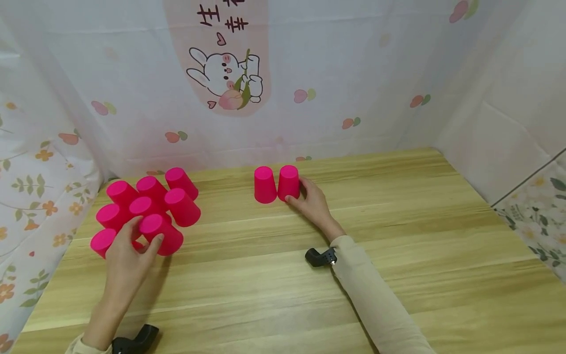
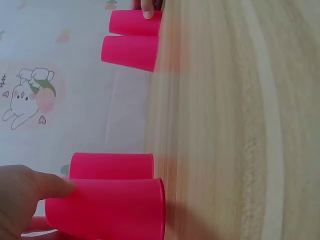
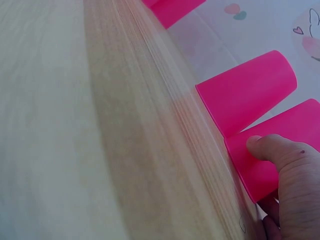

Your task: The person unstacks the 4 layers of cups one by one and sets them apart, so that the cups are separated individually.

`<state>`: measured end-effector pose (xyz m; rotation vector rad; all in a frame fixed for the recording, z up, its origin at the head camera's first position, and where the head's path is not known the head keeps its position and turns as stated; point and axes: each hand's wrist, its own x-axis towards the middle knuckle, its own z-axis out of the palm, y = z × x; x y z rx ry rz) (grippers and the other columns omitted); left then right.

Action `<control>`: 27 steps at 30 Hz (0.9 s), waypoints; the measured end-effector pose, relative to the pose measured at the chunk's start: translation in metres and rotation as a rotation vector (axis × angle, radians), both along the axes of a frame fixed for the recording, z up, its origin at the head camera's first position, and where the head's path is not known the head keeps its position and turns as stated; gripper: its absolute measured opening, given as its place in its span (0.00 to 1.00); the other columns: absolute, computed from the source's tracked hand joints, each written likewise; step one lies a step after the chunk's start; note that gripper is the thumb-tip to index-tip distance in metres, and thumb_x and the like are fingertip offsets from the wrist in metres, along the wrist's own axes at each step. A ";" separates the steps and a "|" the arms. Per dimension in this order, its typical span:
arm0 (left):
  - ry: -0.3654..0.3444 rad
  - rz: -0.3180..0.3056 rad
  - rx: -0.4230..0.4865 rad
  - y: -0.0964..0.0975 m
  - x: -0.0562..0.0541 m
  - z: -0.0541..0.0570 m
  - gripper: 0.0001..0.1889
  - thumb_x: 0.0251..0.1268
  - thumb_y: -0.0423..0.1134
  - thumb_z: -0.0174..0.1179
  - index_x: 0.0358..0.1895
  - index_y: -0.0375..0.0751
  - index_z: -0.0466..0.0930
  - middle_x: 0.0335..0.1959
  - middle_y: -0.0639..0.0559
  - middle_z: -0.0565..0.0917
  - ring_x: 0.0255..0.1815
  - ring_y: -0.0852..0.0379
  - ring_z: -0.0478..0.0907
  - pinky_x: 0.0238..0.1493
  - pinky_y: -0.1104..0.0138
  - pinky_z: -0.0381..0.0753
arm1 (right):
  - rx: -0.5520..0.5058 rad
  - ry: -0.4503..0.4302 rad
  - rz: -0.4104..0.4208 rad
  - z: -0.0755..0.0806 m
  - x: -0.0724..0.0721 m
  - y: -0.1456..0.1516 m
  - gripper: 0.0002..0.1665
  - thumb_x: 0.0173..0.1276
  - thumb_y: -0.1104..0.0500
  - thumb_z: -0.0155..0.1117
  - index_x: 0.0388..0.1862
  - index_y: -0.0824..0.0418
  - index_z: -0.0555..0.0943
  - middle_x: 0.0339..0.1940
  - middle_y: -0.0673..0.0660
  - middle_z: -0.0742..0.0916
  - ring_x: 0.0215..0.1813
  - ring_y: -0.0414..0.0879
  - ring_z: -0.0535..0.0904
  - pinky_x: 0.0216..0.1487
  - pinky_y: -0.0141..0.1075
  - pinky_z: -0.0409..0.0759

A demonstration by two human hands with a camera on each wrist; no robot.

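Note:
My left hand (image 1: 129,258) grips an upside-down pink cup (image 1: 164,238) at the front of a cluster of several such cups, thumb on its near side. In the left wrist view the thumb lies on this cup's wall (image 2: 110,205), with another pink cup (image 2: 112,166) just beyond. Toward the back of the table, my right hand (image 1: 313,202) holds a second upside-down pink cup (image 1: 289,184) by its right side, thumb low near the rim. Directly left of that one stands a matching cup (image 1: 265,186), their rims meeting in the right wrist view.
The wooden table (image 1: 247,285) ends at a white curtain (image 1: 292,64) with a rabbit print behind the cups. Flowered cloth (image 1: 40,211) hangs along the left side. Other cups of the cluster, such as the far one (image 1: 181,183), stand close together at the left.

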<state>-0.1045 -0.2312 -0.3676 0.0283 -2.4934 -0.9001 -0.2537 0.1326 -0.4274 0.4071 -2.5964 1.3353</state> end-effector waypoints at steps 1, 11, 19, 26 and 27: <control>0.018 0.006 -0.004 0.001 0.001 0.000 0.30 0.49 0.28 0.67 0.58 0.25 0.67 0.47 0.32 0.77 0.32 0.44 0.73 0.29 0.86 0.63 | -0.002 -0.003 0.000 0.000 0.000 0.000 0.37 0.57 0.56 0.68 0.63 0.68 0.68 0.60 0.64 0.76 0.62 0.56 0.70 0.62 0.45 0.67; 0.247 -0.010 0.029 0.007 0.006 0.007 0.33 0.43 0.23 0.67 0.58 0.24 0.67 0.50 0.31 0.74 0.45 0.38 0.73 0.37 0.91 0.63 | 0.009 -0.010 -0.004 0.000 0.001 0.002 0.37 0.57 0.56 0.68 0.63 0.68 0.68 0.59 0.64 0.76 0.61 0.55 0.71 0.62 0.45 0.67; 0.432 -0.092 0.041 0.021 -0.011 0.021 0.26 0.49 0.29 0.65 0.55 0.28 0.73 0.50 0.36 0.77 0.45 0.43 0.74 0.47 0.84 0.67 | 0.004 0.012 -0.003 0.002 0.000 0.000 0.36 0.57 0.57 0.69 0.62 0.68 0.69 0.58 0.64 0.77 0.60 0.55 0.71 0.62 0.45 0.67; 0.428 -0.245 0.058 0.063 -0.041 0.027 0.25 0.48 0.25 0.65 0.54 0.27 0.72 0.50 0.37 0.77 0.48 0.44 0.74 0.49 0.75 0.74 | 0.012 0.017 0.006 0.000 0.000 0.001 0.36 0.58 0.57 0.68 0.63 0.68 0.68 0.59 0.64 0.76 0.61 0.55 0.70 0.62 0.44 0.67; 0.406 -0.264 0.067 0.071 -0.047 0.026 0.25 0.49 0.25 0.65 0.54 0.28 0.72 0.50 0.37 0.77 0.49 0.44 0.74 0.49 0.70 0.76 | 0.012 0.020 0.007 0.000 0.000 0.001 0.36 0.58 0.57 0.68 0.63 0.69 0.68 0.58 0.64 0.76 0.61 0.55 0.71 0.62 0.45 0.67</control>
